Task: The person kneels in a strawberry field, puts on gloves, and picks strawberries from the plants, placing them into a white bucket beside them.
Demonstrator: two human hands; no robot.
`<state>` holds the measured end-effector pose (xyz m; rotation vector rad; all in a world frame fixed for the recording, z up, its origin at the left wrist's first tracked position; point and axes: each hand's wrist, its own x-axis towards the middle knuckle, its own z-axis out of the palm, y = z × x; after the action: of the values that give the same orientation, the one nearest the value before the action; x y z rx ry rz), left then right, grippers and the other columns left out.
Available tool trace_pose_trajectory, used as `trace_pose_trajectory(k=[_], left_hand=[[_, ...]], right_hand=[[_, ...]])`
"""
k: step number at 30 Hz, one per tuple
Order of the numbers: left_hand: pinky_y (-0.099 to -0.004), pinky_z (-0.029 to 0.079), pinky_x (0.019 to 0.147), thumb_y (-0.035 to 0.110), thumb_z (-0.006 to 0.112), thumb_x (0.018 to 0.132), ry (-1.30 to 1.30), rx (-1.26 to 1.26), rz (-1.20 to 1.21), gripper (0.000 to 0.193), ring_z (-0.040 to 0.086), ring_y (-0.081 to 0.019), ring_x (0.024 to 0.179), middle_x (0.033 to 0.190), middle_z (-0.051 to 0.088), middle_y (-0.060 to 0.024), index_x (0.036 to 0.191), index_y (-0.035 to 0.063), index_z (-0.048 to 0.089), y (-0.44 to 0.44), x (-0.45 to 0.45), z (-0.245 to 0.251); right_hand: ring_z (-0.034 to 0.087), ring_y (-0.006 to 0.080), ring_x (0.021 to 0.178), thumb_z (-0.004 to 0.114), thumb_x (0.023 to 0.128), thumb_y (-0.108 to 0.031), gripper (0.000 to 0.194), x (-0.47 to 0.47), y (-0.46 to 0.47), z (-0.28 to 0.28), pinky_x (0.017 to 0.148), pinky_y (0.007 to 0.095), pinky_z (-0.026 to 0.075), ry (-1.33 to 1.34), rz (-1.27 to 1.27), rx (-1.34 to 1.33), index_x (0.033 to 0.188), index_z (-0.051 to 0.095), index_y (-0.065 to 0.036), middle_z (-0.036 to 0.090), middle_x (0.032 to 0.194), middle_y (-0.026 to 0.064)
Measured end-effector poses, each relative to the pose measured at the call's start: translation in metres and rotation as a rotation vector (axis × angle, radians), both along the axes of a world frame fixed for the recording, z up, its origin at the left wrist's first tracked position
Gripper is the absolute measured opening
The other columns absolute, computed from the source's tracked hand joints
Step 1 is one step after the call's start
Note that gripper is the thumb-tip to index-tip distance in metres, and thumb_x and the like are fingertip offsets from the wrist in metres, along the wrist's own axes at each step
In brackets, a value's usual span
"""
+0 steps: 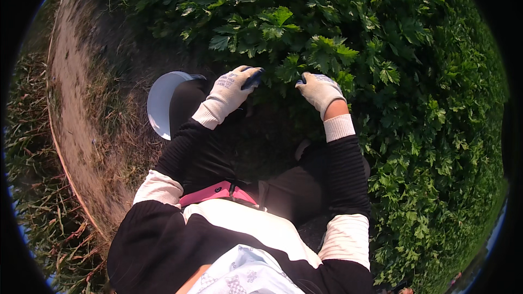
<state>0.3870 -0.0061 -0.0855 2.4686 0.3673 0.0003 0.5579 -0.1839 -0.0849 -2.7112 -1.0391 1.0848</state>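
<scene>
Both my hands wear pale knit work gloves with dark blue coated fingers and printed writing. My left hand is raised over my left knee at the near edge of a bed of leafy green plants that look like celery. Its fingers curl inward, and what they may hold is hidden. Some way to the right, my right hand is bent in among the foremost leaves, thumb and fingers drawn together. I cannot tell whether a stem is between them. Shade darkens the ground between my legs.
A white bucket or basin stands left of my left knee, partly hidden by it. Beyond lie dry grass and a bare dirt path, with tall plants at the far left. Dense foliage runs down my right side.
</scene>
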Motion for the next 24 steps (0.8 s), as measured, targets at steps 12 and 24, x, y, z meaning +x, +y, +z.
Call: trace_pose_trajectory(k=[12,24], left_hand=[[-0.0451,0.05,0.085,0.033,0.063,0.085,0.236,0.259,0.294,0.041,0.064,-0.0362,0.099,0.107,0.067,-0.0176,0.119,0.0101,0.06,0.018,0.108,-0.089],[-0.0245,0.051,0.075,0.017,0.069,0.087,-0.076,-0.287,0.83,0.031,0.062,-0.0118,0.084,0.096,0.067,-0.0054,0.114,0.0018,0.064,0.132,-0.123,0.039]], right_hand=[[0.059,0.035,0.11,0.048,0.094,-0.043,0.046,-0.001,0.003,0.014,0.093,0.0452,0.046,0.064,-0.033,-0.08,0.131,0.05,-0.016,0.063,0.119,0.0145],[0.061,0.0353,0.105,0.052,0.092,-0.04,0.042,-0.001,0.003,0.004,0.088,0.0459,0.048,0.006,0.014,-0.008,0.119,0.056,-0.008,0.066,0.111,0.015]])
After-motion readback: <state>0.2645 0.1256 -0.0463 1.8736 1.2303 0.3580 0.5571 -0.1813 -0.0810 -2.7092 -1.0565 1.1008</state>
